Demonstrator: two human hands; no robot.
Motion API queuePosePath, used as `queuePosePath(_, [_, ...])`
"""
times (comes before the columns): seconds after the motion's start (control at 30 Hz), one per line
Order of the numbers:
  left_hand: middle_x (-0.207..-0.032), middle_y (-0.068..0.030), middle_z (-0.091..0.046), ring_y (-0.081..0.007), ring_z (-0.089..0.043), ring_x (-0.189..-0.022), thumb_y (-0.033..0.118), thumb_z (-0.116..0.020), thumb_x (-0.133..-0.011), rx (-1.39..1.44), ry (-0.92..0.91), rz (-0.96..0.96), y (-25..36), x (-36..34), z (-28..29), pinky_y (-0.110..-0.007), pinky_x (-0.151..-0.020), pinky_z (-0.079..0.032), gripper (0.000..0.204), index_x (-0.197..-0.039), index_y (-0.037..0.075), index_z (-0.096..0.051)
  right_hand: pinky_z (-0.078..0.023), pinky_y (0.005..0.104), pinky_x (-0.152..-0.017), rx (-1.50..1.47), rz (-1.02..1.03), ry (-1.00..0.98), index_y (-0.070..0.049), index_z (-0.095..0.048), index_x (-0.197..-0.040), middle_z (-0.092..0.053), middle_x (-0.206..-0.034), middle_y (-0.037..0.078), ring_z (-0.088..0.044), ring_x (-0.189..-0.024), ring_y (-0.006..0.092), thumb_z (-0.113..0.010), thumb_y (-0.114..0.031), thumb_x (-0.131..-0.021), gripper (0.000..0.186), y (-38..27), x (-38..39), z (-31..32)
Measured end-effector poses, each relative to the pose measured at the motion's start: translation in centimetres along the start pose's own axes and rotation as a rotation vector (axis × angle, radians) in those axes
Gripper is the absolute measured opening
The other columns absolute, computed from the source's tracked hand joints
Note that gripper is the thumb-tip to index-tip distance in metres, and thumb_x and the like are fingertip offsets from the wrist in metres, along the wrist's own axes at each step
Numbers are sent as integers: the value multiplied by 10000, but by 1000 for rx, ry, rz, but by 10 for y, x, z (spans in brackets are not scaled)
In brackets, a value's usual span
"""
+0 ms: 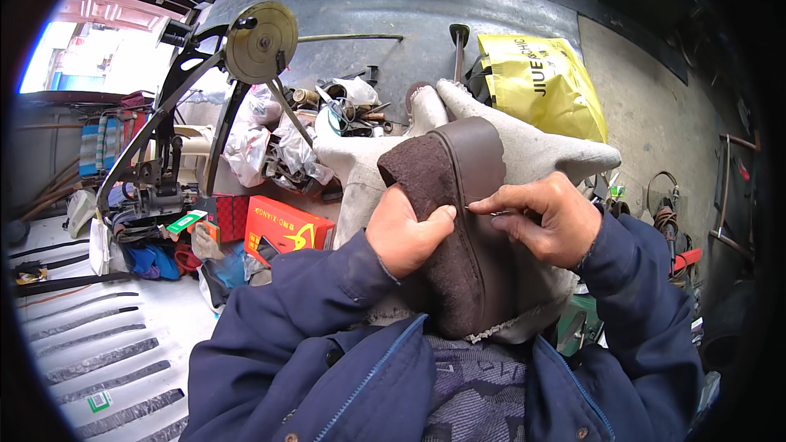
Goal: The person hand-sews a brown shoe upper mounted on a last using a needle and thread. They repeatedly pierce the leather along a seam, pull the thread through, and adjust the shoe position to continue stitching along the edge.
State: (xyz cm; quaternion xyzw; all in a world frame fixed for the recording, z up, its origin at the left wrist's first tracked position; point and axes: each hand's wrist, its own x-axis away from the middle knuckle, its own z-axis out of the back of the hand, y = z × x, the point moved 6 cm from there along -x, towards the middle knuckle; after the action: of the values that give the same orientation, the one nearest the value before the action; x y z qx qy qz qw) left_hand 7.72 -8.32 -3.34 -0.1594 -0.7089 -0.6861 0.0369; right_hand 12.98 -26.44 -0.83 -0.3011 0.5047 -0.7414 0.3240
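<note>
A dark brown fuzzy shoe with a thick brown sole lies tilted on its side over my lap, its sole facing right. My left hand grips its upper, the thumb lying near the seam where upper and sole meet. On the other side, my right hand is closed in a pinch by the sole's edge. Something thin and small shows between its fingertips, too fine to make out. Beneath the shoe a pale cloth covers my knees.
A hand-cranked machine with a round wheel stands at the left. Near it lie a red box, plastic bags and a heap of tools. A yellow bag stands ahead. Dark strips lie on a white surface, lower left.
</note>
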Motion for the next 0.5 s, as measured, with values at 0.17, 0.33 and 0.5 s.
queuePosePath(0.17, [-1363,-131,-645,-219,-607,-1257,-2,-646,-946,148,-49,82,-8,4,5,-374,-1105,-471,512,-1441,-41,-522,-584,367,-750,-37,-72,-91,-70,-769,-1156,-767,-913,191,-764,-841,353,-694,-5,-915,261,5,-7,4])
queuePosePath(0.33, [-1371,-127,-640,-231,-599,-1273,12,-662,-957,82,-55,61,-9,1,8,-383,-1122,-453,522,-1455,-37,-513,-551,308,-667,9,104,-114,-65,-771,-1162,-744,-771,127,-723,-657,214,-700,41,-905,287,1,-17,10])
queuePosePath(0.5, [-1347,-107,-657,-224,-624,-1250,24,-671,-975,99,-44,133,-11,-1,7,-383,-1094,-476,487,-1442,-8,-533,-598,355,-739,45,73,-174,-72,-756,-1152,-778,-915,168,-786,-862,307,-713,14,-902,268,11,-22,10])
